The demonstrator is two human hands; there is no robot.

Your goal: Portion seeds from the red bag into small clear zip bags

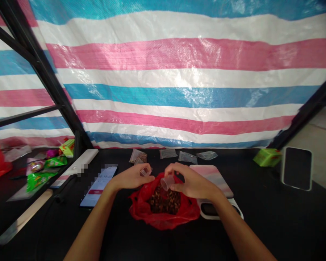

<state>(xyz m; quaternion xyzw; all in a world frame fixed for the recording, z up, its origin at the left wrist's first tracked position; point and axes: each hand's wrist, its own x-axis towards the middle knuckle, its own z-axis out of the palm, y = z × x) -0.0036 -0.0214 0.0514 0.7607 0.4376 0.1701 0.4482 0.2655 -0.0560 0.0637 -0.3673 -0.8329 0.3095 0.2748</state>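
My right hand (191, 181) grips a small clear plastic cup (166, 183), tilted over the mouth of a red plastic bag (168, 221). Inside the opened bag lies a heap of small brown pieces (163, 203); their exact kind is hard to make out. At the bag's back left edge, my left hand (134, 176) has its fingers closed on a small clear plastic bag (145, 172), mostly hidden by the fingers. Just behind that hand sits another small clear bag (138, 156) with brown contents. Under my right forearm is a kitchen scale (213, 177).
Several flat clear bags (188, 157) lie along the back of the black table. A lit phone (100, 186) is at the left, near green snack packets (40, 179). A green box (267, 157) and a dark-screened device (297, 168) stand at the right. Striped sheeting hangs behind.
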